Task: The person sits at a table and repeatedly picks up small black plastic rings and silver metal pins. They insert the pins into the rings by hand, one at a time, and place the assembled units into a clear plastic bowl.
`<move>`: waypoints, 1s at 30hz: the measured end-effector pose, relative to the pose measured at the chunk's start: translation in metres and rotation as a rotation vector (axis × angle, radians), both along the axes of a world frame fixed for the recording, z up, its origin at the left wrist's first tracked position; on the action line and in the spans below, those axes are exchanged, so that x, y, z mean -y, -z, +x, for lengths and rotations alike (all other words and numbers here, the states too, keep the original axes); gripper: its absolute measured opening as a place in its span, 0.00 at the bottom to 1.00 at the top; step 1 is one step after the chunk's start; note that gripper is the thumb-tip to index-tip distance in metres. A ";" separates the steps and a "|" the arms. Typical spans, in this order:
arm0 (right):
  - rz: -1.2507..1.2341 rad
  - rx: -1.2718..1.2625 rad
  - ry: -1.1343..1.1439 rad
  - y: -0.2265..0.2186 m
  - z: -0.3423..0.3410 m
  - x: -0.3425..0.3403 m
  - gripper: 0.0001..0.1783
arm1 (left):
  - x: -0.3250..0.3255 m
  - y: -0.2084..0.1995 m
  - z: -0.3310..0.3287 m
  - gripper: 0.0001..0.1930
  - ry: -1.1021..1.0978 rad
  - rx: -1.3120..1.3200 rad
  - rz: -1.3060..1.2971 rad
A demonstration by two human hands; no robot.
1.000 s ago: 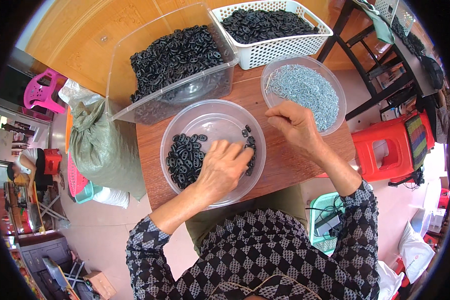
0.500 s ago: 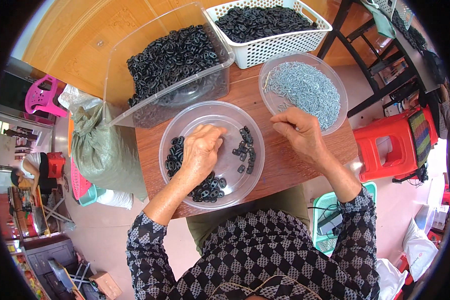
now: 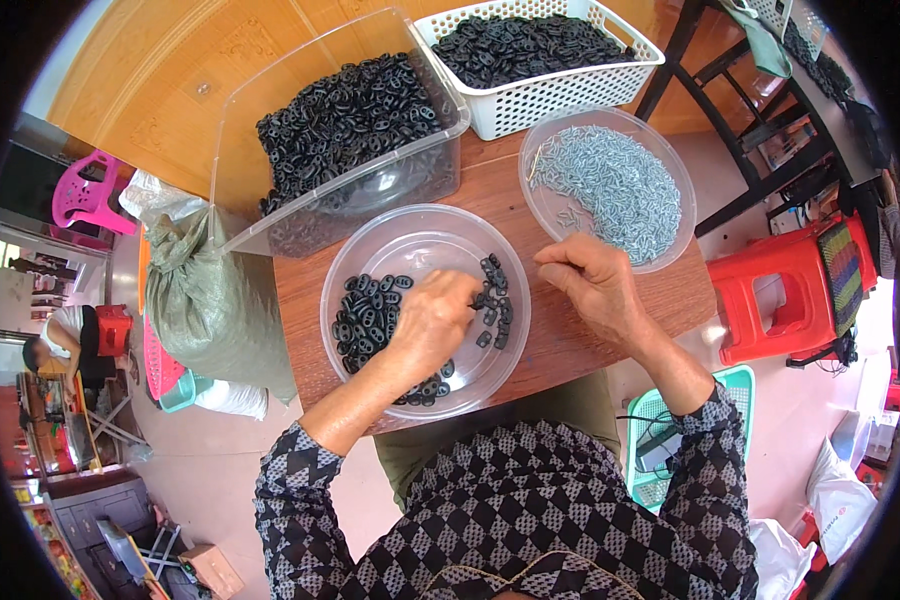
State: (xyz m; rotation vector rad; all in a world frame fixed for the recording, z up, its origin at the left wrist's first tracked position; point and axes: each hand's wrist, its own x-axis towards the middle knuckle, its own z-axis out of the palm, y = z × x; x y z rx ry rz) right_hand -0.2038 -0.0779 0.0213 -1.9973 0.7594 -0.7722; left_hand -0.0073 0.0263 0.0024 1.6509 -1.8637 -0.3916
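Observation:
My left hand (image 3: 433, 318) is over a round clear plastic tub (image 3: 430, 218), its fingers drawn together. The fingertips touch or nearly touch a group of small black blocky parts (image 3: 494, 312) along the tub's right side; whether they grip one is hidden. Flat oval black parts with two holes (image 3: 366, 315) fill the tub's left side and run under my wrist. My right hand (image 3: 598, 288) hovers over the table just right of that tub, thumb and fingers pinched, and anything between them is too small to see. Beyond it, a second clear tub (image 3: 532, 190) holds many small silvery screws (image 3: 625, 190).
At the back stand a large clear bin (image 3: 440, 135) and a white perforated basket (image 3: 560, 100), both full of black parts. A tied green sack (image 3: 215, 300) leans left of the wooden table (image 3: 560, 350). A red stool (image 3: 770, 295) and a turquoise basket (image 3: 740, 385) are on the right.
My left hand has moved right across the tub, from the oval parts to the small blocky parts. My right hand has dropped slightly nearer to me, still pinched.

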 end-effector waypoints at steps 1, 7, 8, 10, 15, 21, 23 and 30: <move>0.006 0.001 0.002 0.000 0.000 -0.002 0.06 | -0.002 -0.005 0.001 0.11 -0.063 -0.123 0.105; 0.103 0.088 -0.041 -0.002 0.009 -0.020 0.06 | -0.012 -0.022 0.011 0.07 -0.217 -0.666 0.390; 0.112 0.100 -0.046 -0.003 0.011 -0.023 0.06 | -0.014 -0.025 0.010 0.07 -0.220 -0.719 0.404; 0.132 0.124 -0.057 -0.005 0.017 -0.030 0.05 | -0.017 -0.029 0.008 0.08 -0.227 -0.826 0.433; 0.221 0.115 -0.116 -0.010 0.029 -0.043 0.05 | -0.024 -0.038 -0.004 0.09 -0.223 -0.938 0.352; 0.479 0.135 -0.153 -0.015 0.029 -0.050 0.05 | -0.028 -0.039 -0.009 0.09 -0.221 -1.128 0.307; 0.484 0.187 -0.165 -0.018 0.028 -0.052 0.05 | -0.027 -0.036 -0.009 0.09 -0.201 -1.262 0.322; 0.201 0.332 -0.252 -0.013 0.030 -0.053 0.03 | -0.035 -0.025 -0.012 0.10 -0.117 -1.619 0.359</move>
